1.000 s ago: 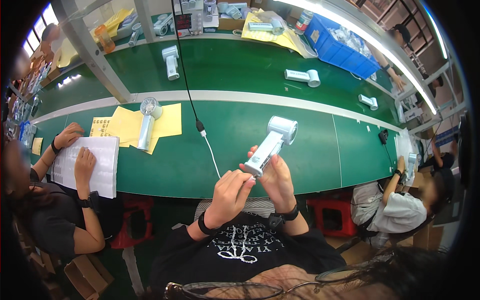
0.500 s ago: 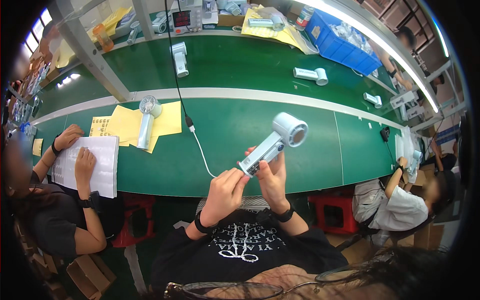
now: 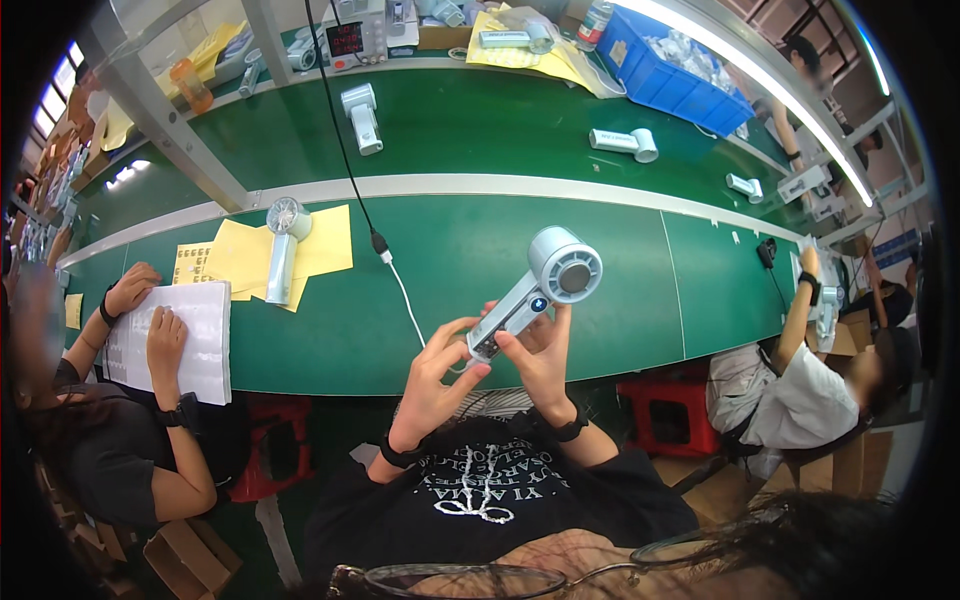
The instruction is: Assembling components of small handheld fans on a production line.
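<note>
A pale blue handheld fan (image 3: 515,318) is tilted above the bench edge, its round head up and to the right. My right hand (image 3: 545,368) is closed around the lower handle, thumb on the front and fingers behind. By the handle's bottom end, my left hand (image 3: 437,385) has its thumb and fingers apart, the fingertips close to the handle's side. A white charging cable (image 3: 404,296) runs from a black connector (image 3: 379,243) down behind my left fingers toward the fan's base. Its plug end is mostly hidden there.
Another fan (image 3: 283,250) lies on yellow sheets (image 3: 325,240) at left. Beyond the pale rail (image 3: 450,187) are more fans (image 3: 362,118), a power supply (image 3: 350,38) and a blue crate (image 3: 670,85). Co-workers sit on both sides; the left one's hands (image 3: 166,345) rest on a white stack.
The fan has turned its round face more toward me and shifted slightly left. My left hand's pinch at its base has loosened, thumb and fingers now apart. The right co-worker's arm has risen.
</note>
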`<state>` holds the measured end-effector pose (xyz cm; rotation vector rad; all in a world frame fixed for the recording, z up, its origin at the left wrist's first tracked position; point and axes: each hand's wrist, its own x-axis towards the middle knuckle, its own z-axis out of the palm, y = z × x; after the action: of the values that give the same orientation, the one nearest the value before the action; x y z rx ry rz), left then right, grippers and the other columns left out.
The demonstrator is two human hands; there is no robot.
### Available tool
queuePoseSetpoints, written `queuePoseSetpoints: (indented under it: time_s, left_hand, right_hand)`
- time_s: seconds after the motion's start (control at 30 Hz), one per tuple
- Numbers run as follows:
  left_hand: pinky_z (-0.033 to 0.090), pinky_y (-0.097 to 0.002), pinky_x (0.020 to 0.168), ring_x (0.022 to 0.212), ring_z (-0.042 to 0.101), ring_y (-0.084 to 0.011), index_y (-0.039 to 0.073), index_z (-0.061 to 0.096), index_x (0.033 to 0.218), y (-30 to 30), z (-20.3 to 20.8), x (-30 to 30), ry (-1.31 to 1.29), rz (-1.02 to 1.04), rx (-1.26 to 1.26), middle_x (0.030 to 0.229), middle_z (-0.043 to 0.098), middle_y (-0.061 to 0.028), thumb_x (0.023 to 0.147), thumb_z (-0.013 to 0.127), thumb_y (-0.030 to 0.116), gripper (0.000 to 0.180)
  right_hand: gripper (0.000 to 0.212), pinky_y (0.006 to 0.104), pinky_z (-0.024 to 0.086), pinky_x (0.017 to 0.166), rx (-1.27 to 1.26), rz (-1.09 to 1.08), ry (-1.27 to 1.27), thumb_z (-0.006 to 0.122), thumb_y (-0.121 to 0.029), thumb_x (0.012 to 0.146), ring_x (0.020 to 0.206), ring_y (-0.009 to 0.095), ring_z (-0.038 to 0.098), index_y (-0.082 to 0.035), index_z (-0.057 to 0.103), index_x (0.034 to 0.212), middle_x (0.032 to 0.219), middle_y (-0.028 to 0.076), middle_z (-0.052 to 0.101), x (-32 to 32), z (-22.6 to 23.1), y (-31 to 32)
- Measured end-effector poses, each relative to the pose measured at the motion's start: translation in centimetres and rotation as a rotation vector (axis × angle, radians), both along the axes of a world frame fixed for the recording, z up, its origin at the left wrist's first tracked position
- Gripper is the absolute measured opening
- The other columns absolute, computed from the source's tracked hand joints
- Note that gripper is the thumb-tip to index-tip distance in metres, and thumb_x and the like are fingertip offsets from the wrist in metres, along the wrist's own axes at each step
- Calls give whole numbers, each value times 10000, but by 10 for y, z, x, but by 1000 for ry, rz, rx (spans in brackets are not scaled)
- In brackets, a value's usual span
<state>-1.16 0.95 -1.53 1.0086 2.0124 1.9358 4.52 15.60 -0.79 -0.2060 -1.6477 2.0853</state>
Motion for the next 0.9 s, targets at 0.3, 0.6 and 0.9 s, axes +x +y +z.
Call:
queuePoseSetpoints:
  time_s: [0.3, 0.6, 0.9]
  left_hand:
    - [487, -293, 747, 864, 646, -219, -31, 634, 722, -11, -19, -4, -163, -49, 156, 1094, 664, -164, 811, 701, 37, 130]
    - [475, -272, 693, 832, 632, -206, -61, 609, 715, -32, -35, -5, -249, -233, 173, 1068, 658, -222, 878, 645, 78, 217]
    - [472, -271, 673, 821, 640, -214, -43, 578, 688, -40, -8, -7, -160, -303, 41, 1054, 652, -202, 876, 632, 78, 231]
  right_hand:
    - [946, 439, 493, 957, 477, 40, 0, 823, -235, 749, 1127, 323, 587, -26, 175, 1405, 1244, 202, 541, 9, -18, 24]
    - [923, 508, 502, 902, 755, -162, 380, 857, -478, 629, 1031, 382, 615, -98, 338, 1292, 1170, 239, 557, 6, 16, 85]
    - [865, 465, 568, 690, 1159, -234, 725, 802, -462, 731, 784, 301, 623, -140, 240, 1303, 985, 193, 581, 16, 38, 57]
